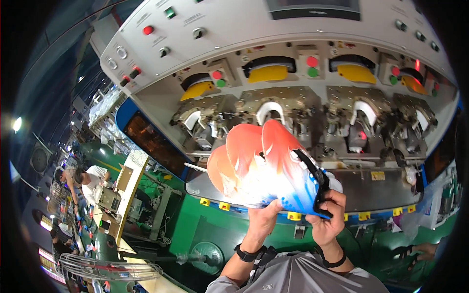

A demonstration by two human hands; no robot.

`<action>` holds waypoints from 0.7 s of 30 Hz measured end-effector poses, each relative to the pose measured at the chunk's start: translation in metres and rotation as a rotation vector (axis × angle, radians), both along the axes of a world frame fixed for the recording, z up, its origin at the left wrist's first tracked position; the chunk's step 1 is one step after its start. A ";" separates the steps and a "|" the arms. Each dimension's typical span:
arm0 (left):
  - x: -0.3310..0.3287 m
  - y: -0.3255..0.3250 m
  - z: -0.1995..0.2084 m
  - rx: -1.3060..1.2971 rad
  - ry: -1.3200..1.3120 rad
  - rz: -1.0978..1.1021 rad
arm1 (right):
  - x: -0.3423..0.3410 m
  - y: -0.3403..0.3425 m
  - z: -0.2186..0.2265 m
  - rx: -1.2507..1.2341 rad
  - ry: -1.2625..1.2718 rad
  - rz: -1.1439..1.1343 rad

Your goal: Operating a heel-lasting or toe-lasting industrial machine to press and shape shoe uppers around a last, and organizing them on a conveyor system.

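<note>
- i had the fanned shoe uppers (288,183), red-orange fading through white to blue, in front of the machine (229,53), covering part of its steel ledge (378,193); i could not tell whether they touched it.
- my left hand (264,218) gripped their near side at the machine's front edge, thumb pressed on; its fingers were hidden beneath.
- my right hand (330,217), also by that front edge, pinched the black-trimmed end of the uppers between thumb and bent fingers.
- a stretch of ledge showed to the right, running to the machine's right end, so i had sideways room there.
- yellow clips (294,216) lined the machine's front edge, close to both hands.
- metal moulds (271,107) stood in a row inside the machine, just beyond the red tips, and limited my reach forward.
- green floor (195,229) opened in front of the machine, left of my forearms.
- a long workbench (133,171) stood left of the machine, well apart.
</note>
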State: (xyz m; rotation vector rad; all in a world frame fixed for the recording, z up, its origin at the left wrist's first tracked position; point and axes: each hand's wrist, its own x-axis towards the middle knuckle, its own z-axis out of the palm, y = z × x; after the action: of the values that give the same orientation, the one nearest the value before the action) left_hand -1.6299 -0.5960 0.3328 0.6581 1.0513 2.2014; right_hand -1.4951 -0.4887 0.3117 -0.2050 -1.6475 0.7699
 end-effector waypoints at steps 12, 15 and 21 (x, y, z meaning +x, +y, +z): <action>-0.248 -0.164 -0.008 -0.004 0.065 0.357 | -0.330 -0.020 0.102 0.314 -0.152 0.052; -0.276 -0.186 -0.001 0.032 0.024 0.383 | -0.436 -0.014 0.119 0.409 -0.174 -0.049; -0.300 -0.230 -0.042 0.039 -0.058 0.440 | -0.589 0.017 0.131 0.433 -0.442 -0.266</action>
State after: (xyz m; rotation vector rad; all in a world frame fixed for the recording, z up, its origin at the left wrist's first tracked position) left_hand -1.9299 -0.8264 0.2904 0.4019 1.2161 2.6019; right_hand -2.0845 -0.4715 0.4427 -0.2914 -2.1070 0.1562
